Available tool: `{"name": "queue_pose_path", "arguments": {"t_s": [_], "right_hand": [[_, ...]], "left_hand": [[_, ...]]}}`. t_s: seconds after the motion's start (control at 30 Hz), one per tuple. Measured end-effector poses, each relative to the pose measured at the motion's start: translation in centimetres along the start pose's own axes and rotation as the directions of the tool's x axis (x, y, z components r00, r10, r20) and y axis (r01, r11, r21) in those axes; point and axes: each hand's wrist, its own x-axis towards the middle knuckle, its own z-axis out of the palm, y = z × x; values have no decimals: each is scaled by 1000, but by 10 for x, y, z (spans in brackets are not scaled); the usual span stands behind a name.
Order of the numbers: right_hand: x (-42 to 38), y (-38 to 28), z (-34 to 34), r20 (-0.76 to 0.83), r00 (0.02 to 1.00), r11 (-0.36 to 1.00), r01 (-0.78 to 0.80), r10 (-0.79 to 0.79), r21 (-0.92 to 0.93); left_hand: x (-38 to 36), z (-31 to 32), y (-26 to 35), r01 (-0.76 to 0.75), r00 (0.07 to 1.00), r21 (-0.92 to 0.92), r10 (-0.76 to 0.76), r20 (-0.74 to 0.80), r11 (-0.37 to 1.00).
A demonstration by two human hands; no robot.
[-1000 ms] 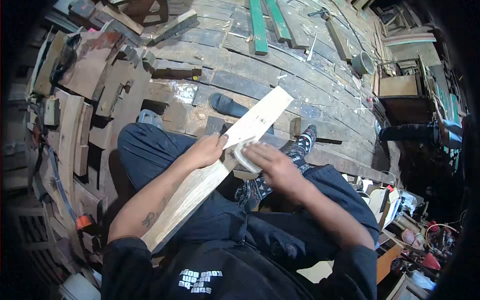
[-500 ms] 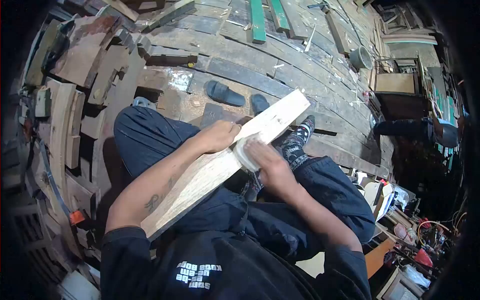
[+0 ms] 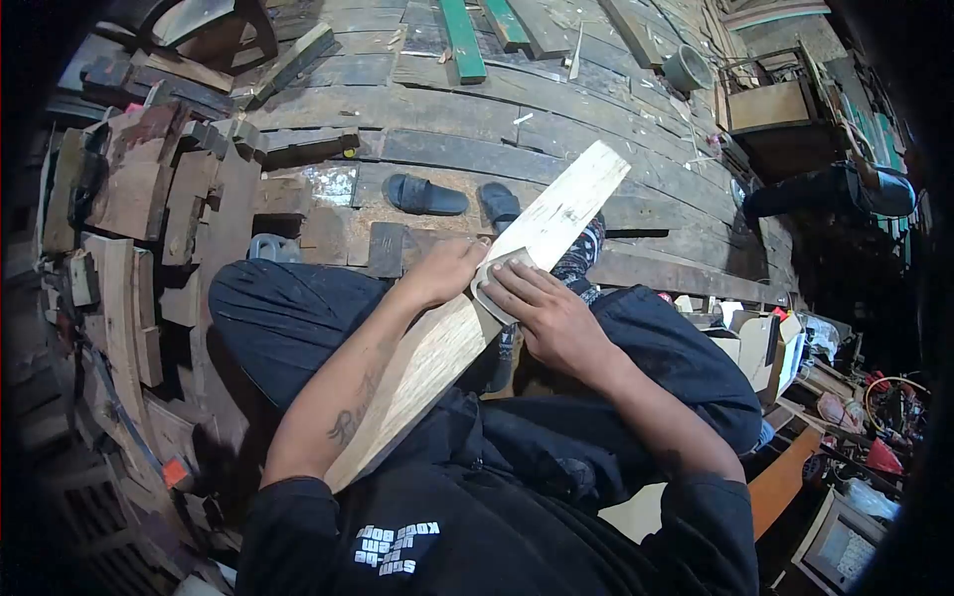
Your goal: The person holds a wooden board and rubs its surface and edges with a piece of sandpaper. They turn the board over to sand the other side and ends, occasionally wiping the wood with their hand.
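A long pale wooden board [image 3: 422, 370] lies slantwise across my lap, its far end pointing up and to the right. My left hand [image 3: 449, 272] grips the board's left edge near the middle, fingers curled over it. Under the fingers of my right hand [image 3: 549, 316] is a bent sheet of what looks like sandpaper [image 3: 488, 301], pressed flat to the board's upper face. The sheet's pale edge shows beside the fingertips; the rest is covered. The near end of the board rests by my left forearm.
Stacked timber offcuts [image 3: 124, 298] line the left side. Slippers [image 3: 427, 195] sit on the plank floor ahead, with green-painted boards [image 3: 463, 45] and a grey bucket [image 3: 688, 70] farther off. Another person's dark-clothed leg [image 3: 795, 199] is at the right, above assorted clutter.
My right hand and the sandpaper have shifted slightly up along the board, the hand now lying flatter. The board's near end has moved right in view, and the camera view has shifted.
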Motion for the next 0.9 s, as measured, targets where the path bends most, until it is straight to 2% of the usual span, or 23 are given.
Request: {"name": "queue_pose_path", "arguments": {"t_s": [0.03, 0.13, 0.2, 0.27, 0.33, 0.4, 0.53, 0.63, 0.67, 0.73, 0.8, 0.87, 0.9], "right_hand": [[-3, 4, 5, 13, 1000, 1000, -22, 22, 20], [-7, 17, 16, 16, 999, 999, -30, 30, 19], [-6, 19, 17, 18, 999, 997, -49, 48, 60], [-7, 19, 20, 25, 998, 995, -53, 51, 90], [-8, 20, 24, 9, 997, 989, -81, 81, 120], [-9, 21, 26, 16, 998, 989, -66, 65, 130], [-9, 26, 29, -10, 997, 986, -78, 80, 145], [-7, 28, 16, 45, 994, 972, -105, 98, 210], [-6, 34, 12, 67, 994, 962, -100, 86, 254], [-6, 51, -2, 84, 978, 947, -205, 190, 249], [-5, 69, -18, 16, 974, 965, -224, 224, 135], [-7, 90, -25, 9, 986, 985, -168, 167, 37], [-11, 96, -24, -2, 986, 985, -169, 169, 33]], "left_hand": [[-1, -2, 12, 70, 996, -119, -63, 57, 990], [10, 2, 8, 62, 998, -118, -59, 34, 991], [11, 1, 6, 76, 997, -48, -75, 25, 996], [-3, -8, 19, 160, 966, 133, -183, 183, 978], [-40, -12, 38, 137, 984, 181, -155, 89, 974], [-85, -26, 68, 236, 961, 317, -269, 62, 919], [-125, -30, 44, 296, 950, 331, -313, -2, 896], [-126, -40, 36, 246, 931, 288, -308, 195, 926], [-125, -37, 32, 239, 933, 292, -303, 196, 926], [-119, -26, 23, 233, 955, 274, -272, 114, 933], [-119, -25, 24, 207, 968, 251, -234, 85, 946], [-119, -31, 23, 167, 978, 252, -193, 82, 953], [-116, -39, 22, 165, 967, 295, -214, 140, 941]]}}
